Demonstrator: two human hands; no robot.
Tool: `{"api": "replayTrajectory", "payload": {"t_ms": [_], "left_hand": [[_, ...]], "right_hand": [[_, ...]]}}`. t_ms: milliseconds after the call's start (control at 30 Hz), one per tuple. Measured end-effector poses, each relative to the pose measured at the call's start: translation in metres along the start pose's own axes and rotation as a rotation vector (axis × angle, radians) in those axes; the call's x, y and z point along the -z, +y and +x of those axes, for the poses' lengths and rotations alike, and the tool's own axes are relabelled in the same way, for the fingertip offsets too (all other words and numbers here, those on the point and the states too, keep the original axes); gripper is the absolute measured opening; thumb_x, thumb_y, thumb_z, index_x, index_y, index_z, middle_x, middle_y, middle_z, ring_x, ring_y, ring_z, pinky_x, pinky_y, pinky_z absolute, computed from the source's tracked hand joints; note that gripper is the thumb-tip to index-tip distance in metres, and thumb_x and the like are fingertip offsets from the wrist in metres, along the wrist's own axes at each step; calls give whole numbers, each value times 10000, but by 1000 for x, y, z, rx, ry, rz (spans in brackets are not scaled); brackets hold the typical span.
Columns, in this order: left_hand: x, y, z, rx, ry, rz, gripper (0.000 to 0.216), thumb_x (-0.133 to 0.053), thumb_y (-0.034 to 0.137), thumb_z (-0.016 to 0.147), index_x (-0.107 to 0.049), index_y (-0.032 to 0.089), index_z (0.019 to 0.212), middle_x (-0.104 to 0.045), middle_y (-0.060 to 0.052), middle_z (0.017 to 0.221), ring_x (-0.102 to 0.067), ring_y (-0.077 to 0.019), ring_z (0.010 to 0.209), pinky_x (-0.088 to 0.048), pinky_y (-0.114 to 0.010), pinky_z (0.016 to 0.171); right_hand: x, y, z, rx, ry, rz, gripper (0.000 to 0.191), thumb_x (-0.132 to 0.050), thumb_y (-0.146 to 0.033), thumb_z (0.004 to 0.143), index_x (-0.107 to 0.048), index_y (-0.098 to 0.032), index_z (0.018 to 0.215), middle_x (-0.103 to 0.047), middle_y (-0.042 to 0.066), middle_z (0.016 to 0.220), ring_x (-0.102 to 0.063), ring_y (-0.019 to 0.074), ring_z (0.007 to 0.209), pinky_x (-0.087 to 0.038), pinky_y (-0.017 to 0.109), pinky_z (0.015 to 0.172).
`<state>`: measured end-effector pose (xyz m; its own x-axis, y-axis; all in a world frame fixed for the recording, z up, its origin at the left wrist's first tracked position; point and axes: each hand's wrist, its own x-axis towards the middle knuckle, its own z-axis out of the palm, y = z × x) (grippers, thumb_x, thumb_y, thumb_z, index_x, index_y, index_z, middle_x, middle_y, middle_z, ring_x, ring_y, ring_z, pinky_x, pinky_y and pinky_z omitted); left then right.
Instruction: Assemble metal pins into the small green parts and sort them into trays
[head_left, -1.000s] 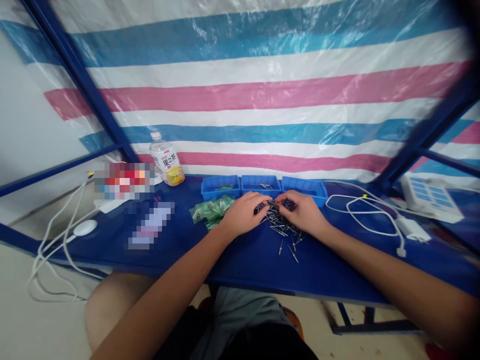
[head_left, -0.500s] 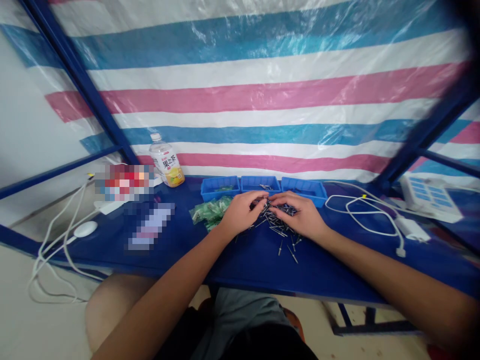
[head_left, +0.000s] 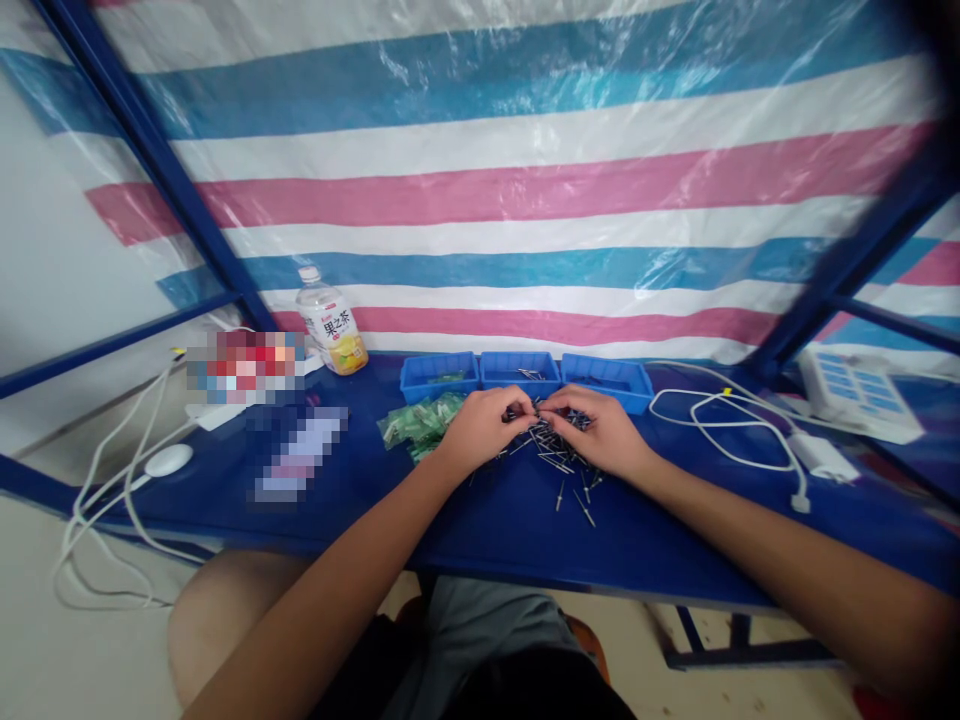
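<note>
Evidently, the work sits near the middle of a blue table (head_left: 510,530), before a far striped sheet (head_left: 480,180). At the left end, white cables (head_left: 135,480) hang over the edge, with a white round object (head_left: 169,460) beside them. Further right are two pixelated things, one far and reddish (head_left: 247,365), one nearer and pale (head_left: 304,455); what they are cannot be told. A capped bottle (head_left: 334,322) with a yellow-printed label stands just right of the far one.

Next come green packets (head_left: 420,425), just left of the left hand (head_left: 487,425). Its fingers curl inward, thumb and forefinger tips nearly meeting. Beyond the hands runs a row of three blue bins (head_left: 634,398); the middle one holds a few slim pieces.

The heap of metal pins (head_left: 553,450) lies on the table between and under both hands, several loose on its near side. The right hand (head_left: 604,425) bends its fingers likewise, tips meeting the left's at something small and dark; which hand grips it cannot be told.

Rightmost are a looped white cord (head_left: 750,425), a white adapter (head_left: 825,457) and a white device with blue panels (head_left: 862,395).
</note>
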<state>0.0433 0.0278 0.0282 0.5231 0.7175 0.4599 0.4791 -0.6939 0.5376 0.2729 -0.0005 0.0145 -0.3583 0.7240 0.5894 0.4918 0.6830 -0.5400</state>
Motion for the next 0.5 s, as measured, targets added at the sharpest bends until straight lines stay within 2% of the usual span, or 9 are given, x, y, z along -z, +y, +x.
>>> {"api": "replayTrajectory", "payload": {"t_ms": [233, 400, 500], "left_hand": [[0, 4, 0, 15, 69, -76, 104, -736, 273, 925, -706, 222, 1010, -802, -3, 957, -751, -167, 828, -585, -281, 788], [-1, 7, -1, 48, 58, -132, 218, -771, 347, 917, -704, 242, 1096, -813, 19, 939, -760, -163, 838, -580, -279, 821], [-1, 8, -2, 60, 47, -144, 337, -784, 409, 905, -693, 250, 1188, -812, 12, 950, -756, -166, 832, -587, -284, 816]], "right_hand": [[-1, 2, 0, 34, -63, -74, 172, -618, -294, 1000, -762, -269, 1090, -776, 69, 1034, -713, 256, 973, -576, 438, 891], [-4, 2, -1, 12, -97, -67, 133, -672, -344, 985, -762, -265, 1042, -776, 59, 980, -702, 250, 935, -562, 419, 872], [-3, 1, -1, 11, -126, -61, 173, -627, -368, 1012, -763, -262, 991, -774, 56, 936, -703, 242, 901, -564, 399, 847]]}}
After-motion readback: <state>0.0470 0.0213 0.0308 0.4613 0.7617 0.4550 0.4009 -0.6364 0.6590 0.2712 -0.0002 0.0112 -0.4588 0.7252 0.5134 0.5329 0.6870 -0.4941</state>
